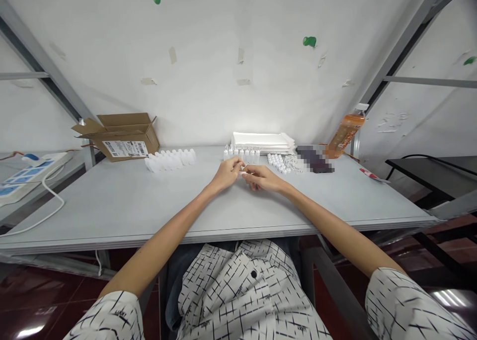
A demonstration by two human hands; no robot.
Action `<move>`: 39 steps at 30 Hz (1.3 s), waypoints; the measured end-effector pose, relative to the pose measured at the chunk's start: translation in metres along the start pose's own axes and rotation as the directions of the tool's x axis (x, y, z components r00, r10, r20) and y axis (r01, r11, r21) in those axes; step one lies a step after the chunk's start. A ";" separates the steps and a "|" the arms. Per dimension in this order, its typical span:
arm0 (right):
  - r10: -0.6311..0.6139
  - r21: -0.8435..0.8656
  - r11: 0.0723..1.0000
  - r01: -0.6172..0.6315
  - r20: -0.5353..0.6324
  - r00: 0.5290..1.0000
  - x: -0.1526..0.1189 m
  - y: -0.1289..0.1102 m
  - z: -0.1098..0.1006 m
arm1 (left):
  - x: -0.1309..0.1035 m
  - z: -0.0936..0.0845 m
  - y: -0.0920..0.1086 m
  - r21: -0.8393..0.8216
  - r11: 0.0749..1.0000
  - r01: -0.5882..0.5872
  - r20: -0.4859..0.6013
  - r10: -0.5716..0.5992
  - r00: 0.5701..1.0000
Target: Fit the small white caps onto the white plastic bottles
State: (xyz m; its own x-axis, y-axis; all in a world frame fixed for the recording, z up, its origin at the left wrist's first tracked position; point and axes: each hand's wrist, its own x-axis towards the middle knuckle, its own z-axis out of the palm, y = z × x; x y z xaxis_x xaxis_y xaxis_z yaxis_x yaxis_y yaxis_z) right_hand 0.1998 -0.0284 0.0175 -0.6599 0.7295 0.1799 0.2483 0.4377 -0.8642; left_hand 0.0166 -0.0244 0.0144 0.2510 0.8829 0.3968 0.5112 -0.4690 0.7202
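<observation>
My left hand [228, 173] and my right hand [263, 177] meet over the middle of the table, fingertips almost touching. Both are closed in a pinch around a small white piece [241, 173], mostly hidden by the fingers. Right behind them stands a row of small white capped pieces [246, 156], some with a thin loop on top. Several small white caps [276, 162] lie in rows to the right of my right hand, beside a heap of white cords [294, 164]. Off to the left, translucent white bottles [170, 160] stand in close rows.
A stack of white sheets or packets [263, 142] rests against the wall. An opened cardboard box [126, 138] sits at back left. At back right are a dark, partly blurred object [316, 159] and a leaning orange drink bottle [346, 133]. A power strip [33, 176] lies far left.
</observation>
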 end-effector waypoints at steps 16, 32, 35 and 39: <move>0.118 0.178 0.976 -0.124 0.047 0.992 0.000 -0.002 -0.007 | -0.008 0.003 0.006 0.258 0.952 -0.167 -0.029 0.181 0.983; -0.138 -0.174 0.981 0.086 -0.317 0.938 0.001 0.004 -0.010 | -0.008 0.001 0.000 0.399 0.899 -0.182 0.176 0.119 0.977; -0.186 -0.264 0.960 0.096 -0.343 0.921 0.002 0.006 -0.011 | -0.008 0.000 -0.001 0.475 0.859 -0.192 0.189 0.113 0.975; -0.313 -0.435 0.888 0.146 -0.343 0.886 0.003 0.011 -0.013 | -0.009 0.000 -0.001 0.523 0.818 -0.238 0.226 0.136 0.965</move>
State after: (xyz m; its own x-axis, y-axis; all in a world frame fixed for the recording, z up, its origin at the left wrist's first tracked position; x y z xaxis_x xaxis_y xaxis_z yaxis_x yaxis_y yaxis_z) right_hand 0.2094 -0.0147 0.0145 -0.4191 0.6890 0.5913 0.4329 0.7241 -0.5369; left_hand 0.0140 -0.0315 0.0100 0.4977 0.7928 0.3518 0.7887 -0.5824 0.1968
